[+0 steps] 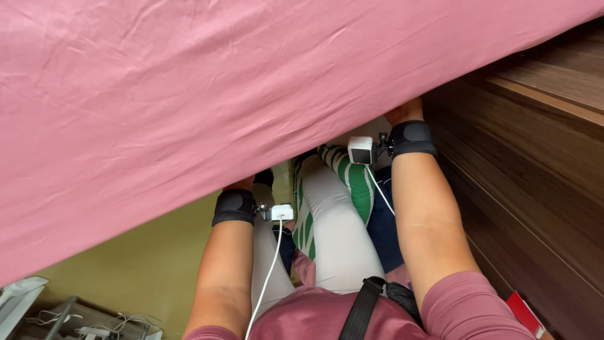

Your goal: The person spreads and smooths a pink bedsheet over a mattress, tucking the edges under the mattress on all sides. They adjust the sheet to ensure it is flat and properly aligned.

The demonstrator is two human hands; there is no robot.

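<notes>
A large pink bed sheet (251,94) fills the upper part of the head view and hangs over both my hands. My left hand (240,184) reaches under its lower edge; only the wrist and a bit of the hand show, with a black wrist strap and a small white device. My right hand (404,112) is up at the sheet's edge near the wooden side, its fingers hidden under the cloth. That wrist has a black strap and a white device too.
A dark wooden bed frame or cabinet (535,145) runs along the right. My legs in white and green patterned trousers (327,214) are below. An olive floor (145,264) lies at left, with a rack and cables (75,321) at the bottom left.
</notes>
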